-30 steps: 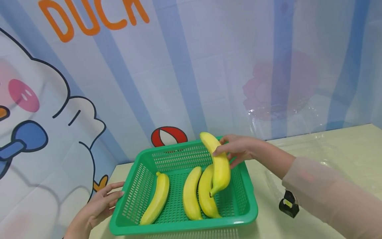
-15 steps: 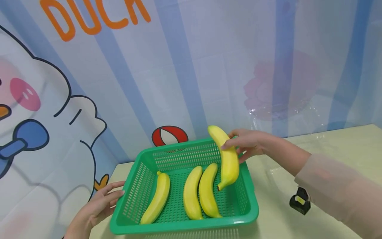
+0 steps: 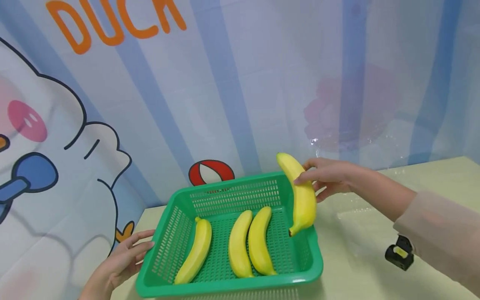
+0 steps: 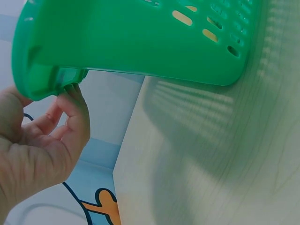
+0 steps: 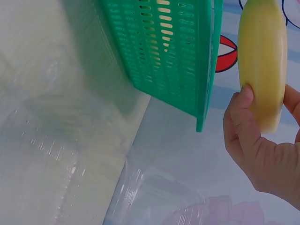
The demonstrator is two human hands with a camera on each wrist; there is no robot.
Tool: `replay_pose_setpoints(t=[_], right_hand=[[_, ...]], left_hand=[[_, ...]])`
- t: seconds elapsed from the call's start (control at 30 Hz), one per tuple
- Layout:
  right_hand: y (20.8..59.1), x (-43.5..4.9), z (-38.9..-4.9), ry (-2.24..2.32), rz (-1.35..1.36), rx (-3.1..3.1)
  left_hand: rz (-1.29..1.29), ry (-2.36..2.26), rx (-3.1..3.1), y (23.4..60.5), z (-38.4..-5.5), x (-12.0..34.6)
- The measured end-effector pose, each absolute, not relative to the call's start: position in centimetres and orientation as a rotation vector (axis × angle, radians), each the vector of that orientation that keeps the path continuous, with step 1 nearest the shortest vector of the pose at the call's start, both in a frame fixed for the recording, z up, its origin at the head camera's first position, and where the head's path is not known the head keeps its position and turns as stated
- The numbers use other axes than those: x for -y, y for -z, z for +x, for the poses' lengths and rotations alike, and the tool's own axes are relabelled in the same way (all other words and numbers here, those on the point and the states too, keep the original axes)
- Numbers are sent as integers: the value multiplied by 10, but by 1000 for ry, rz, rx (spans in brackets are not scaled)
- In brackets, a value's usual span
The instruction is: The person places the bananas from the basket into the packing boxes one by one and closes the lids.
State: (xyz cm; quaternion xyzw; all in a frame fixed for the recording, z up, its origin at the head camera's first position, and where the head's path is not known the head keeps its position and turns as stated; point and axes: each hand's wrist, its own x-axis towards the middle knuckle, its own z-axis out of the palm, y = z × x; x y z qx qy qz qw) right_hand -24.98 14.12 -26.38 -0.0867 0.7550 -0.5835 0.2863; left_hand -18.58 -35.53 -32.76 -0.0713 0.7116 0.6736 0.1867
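Note:
In the head view my right hand (image 3: pixel 331 177) pinches a yellow banana (image 3: pixel 303 196) between thumb and fingers, above the right edge of a green plastic basket (image 3: pixel 225 285). The right wrist view shows the same banana (image 5: pixel 263 61) upright in the grip. My left hand (image 3: pixel 121 260) holds the basket's left rim; in the left wrist view its fingers (image 4: pixel 77 110) curl up under that rim. Inside the basket lie one banana (image 3: pixel 195 252) at the left and two side by side, a middle banana (image 3: pixel 239 246) and a right banana (image 3: pixel 260 241).
To the right of the basket, a clear plastic container (image 5: pixel 51 150) stands on the pale wooden table (image 3: pixel 337 271). A small black device (image 3: pixel 400 252) is at my right wrist. Behind the table hangs a printed cloth (image 3: pixel 262 83) with a cartoon duck.
My right hand has carried the banana to the right and slightly up, from over the basket's inside to above its right rim. The left hand and the other bananas stay put.

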Motion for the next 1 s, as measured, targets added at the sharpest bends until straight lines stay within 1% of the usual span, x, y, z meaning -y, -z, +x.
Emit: replay_pose_setpoints(t=[0.3, 1.0], right_hand=[[266, -162, -247, 1612, -224, -1988], [273, -196, -242, 1576, -194, -2009]], left_hand=[[-193, -1897, -2023, 326, -185, 355], [-181, -1914, -2001, 325, -182, 356]])
